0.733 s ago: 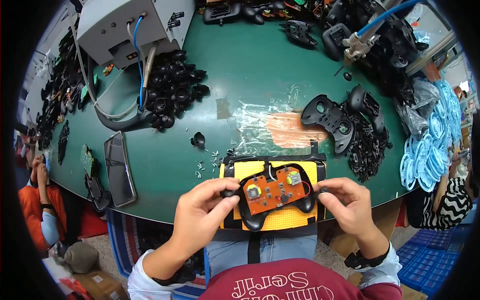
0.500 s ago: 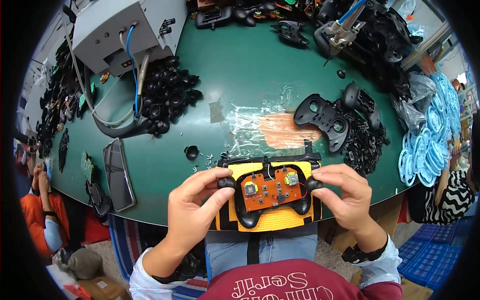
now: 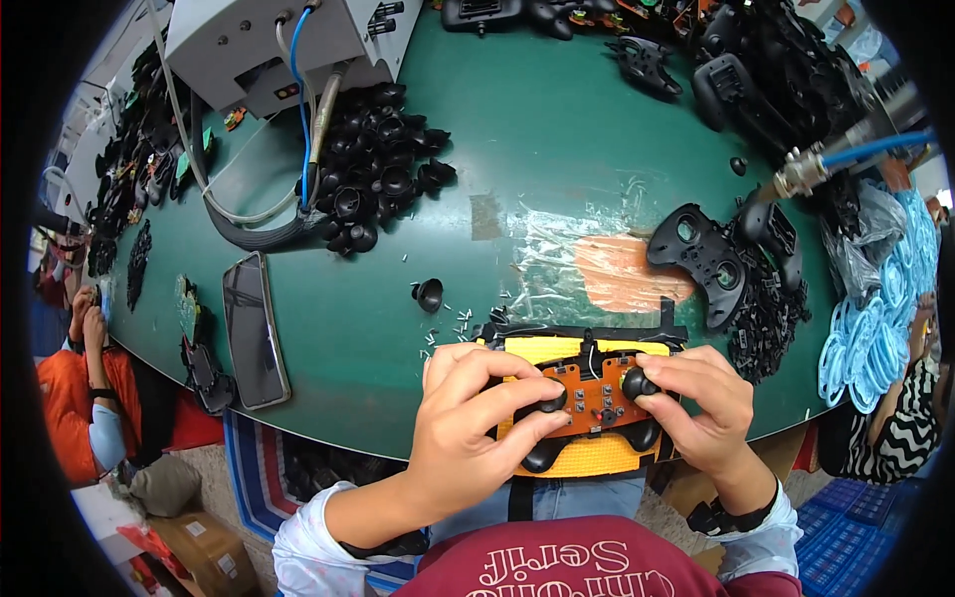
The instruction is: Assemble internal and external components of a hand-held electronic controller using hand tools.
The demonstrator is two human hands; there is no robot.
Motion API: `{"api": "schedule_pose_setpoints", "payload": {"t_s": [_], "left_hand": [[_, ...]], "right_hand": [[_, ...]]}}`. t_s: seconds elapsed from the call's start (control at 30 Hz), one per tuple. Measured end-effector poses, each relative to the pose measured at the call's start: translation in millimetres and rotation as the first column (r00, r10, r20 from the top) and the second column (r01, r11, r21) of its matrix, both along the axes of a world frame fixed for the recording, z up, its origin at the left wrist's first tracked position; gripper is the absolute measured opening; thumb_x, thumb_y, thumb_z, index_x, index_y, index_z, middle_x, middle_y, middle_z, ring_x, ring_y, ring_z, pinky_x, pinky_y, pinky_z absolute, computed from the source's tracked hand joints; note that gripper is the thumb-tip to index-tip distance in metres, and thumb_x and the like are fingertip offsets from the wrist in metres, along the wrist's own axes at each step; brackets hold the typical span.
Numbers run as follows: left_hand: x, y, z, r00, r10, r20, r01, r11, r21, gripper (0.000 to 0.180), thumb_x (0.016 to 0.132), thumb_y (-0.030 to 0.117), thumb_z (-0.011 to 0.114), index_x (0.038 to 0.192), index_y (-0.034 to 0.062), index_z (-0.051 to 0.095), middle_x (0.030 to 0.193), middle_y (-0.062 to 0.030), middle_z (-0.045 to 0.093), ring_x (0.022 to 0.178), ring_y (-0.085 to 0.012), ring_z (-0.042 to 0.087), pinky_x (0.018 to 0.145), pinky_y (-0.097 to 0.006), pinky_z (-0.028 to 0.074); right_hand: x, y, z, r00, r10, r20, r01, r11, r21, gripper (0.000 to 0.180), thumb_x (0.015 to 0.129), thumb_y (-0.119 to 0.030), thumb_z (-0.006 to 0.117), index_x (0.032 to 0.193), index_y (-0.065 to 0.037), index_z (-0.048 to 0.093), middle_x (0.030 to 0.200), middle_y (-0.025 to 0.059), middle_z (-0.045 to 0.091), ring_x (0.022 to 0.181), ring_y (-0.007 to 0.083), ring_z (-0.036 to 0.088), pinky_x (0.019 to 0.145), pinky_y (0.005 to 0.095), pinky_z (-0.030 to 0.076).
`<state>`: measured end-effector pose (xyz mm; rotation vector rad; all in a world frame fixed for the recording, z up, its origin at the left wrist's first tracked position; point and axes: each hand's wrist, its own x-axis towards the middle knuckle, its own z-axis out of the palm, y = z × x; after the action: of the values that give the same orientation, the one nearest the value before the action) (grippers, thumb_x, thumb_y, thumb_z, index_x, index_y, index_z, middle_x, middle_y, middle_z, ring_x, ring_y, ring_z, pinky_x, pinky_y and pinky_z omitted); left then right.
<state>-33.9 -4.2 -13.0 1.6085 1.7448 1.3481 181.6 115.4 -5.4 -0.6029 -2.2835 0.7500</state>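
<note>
An orange circuit board [image 3: 597, 401] lies in a black game controller shell [image 3: 637, 435], which rests on a yellow ribbed pad [image 3: 587, 462] at the table's near edge. My left hand [image 3: 476, 410] pinches a black thumbstick cap [image 3: 550, 395] over the board's left side. Between the thumb and fingers of my right hand [image 3: 704, 406] is another black thumbstick cap [image 3: 641, 383], at the board's right joystick. Both caps touch or nearly touch their joysticks; how far they sit down is hidden by my fingers.
Beyond the pad are loose screws [image 3: 460, 326] and a single cap [image 3: 428, 295]. A cap pile [image 3: 383, 164] lies near a grey machine [image 3: 284, 50]. A phone [image 3: 255, 328] lies left. Right are a controller shell [image 3: 698, 261], small black parts [image 3: 766, 333] and a hanging screwdriver [image 3: 801, 171].
Both hands have brought their caps inward from the shell's sides onto the joystick positions. The whole view has shifted, so the table's things appear farther right.
</note>
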Motion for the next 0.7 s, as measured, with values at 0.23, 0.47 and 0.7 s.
{"api": "schedule_pose_setpoints", "payload": {"t_s": [0.23,0.47,0.7], "left_hand": [[-1,3,3,0.987,-0.014,-0.160,0.012,1.000,-0.011,0.029,0.063,0.009,0.086,0.088,0.0107,0.072,0.090,-0.0006,0.066,0.087,-0.0211,0.055,0.082,-0.036,0.040],[1,4,8,0.973,-0.020,-0.228,0.018,1.000,-0.013,0.031,0.061,0.012,0.087,0.088,0.0116,0.072,0.088,0.0005,0.066,0.085,-0.0207,0.055,0.079,-0.036,0.038],[3,4,13,0.968,-0.049,-0.244,0.036,0.998,-0.056,0.033,0.064,0.009,0.084,0.094,0.0112,0.072,0.093,-0.0005,0.066,0.088,-0.0225,0.056,0.083,-0.037,0.039]], "right_hand": [[0,6,9,0.995,0.073,0.073,-0.075,0.997,0.026,0.028,0.069,-0.002,0.081,0.095,-0.001,0.071,0.099,0.0144,0.073,0.078,0.0240,0.069,0.070,0.0314,0.053],[1,5,8,0.996,0.075,0.053,-0.074,0.997,-0.024,0.030,0.069,-0.002,0.081,0.097,0.000,0.071,0.099,0.0147,0.073,0.079,0.0251,0.069,0.069,0.0316,0.055],[2,8,18,0.982,0.108,0.154,-0.107,0.994,-0.016,0.030,0.070,-0.001,0.078,0.099,-0.002,0.070,0.102,0.0154,0.068,0.084,0.0275,0.068,0.071,0.0324,0.055]]}}
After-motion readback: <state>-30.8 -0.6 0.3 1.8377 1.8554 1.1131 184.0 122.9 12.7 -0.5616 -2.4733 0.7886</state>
